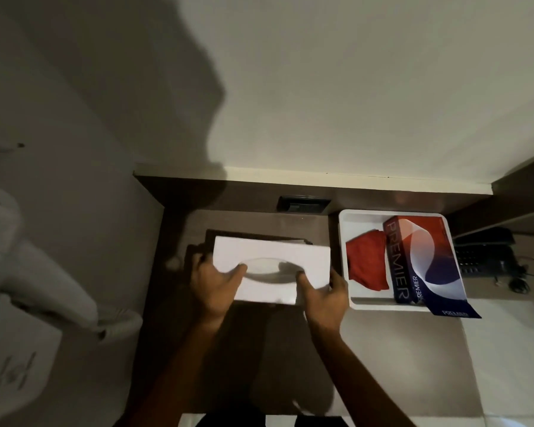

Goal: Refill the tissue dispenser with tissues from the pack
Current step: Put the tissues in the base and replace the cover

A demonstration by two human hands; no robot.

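Observation:
A white rectangular tissue dispenser (272,257) with an oval slot in its top is held just above a dark wooden counter (244,349). My left hand (213,288) grips its near left edge, thumb at the slot's left end. My right hand (324,297) grips its near right corner, thumb at the slot's right end. A dark base or shadow shows behind the dispenser's far edge. The tissue pack (426,263), a red, blue and white box marked PREMIER, stands tilted in a white tray (349,229) to the right, one flap open and hanging over the tray's front.
A red cloth (367,263) lies in the tray beside the pack. A black wall socket (302,204) sits behind the dispenser. A black telephone (487,257) with cords is at far right. A white wall-mounted hair dryer (28,272) hangs at left.

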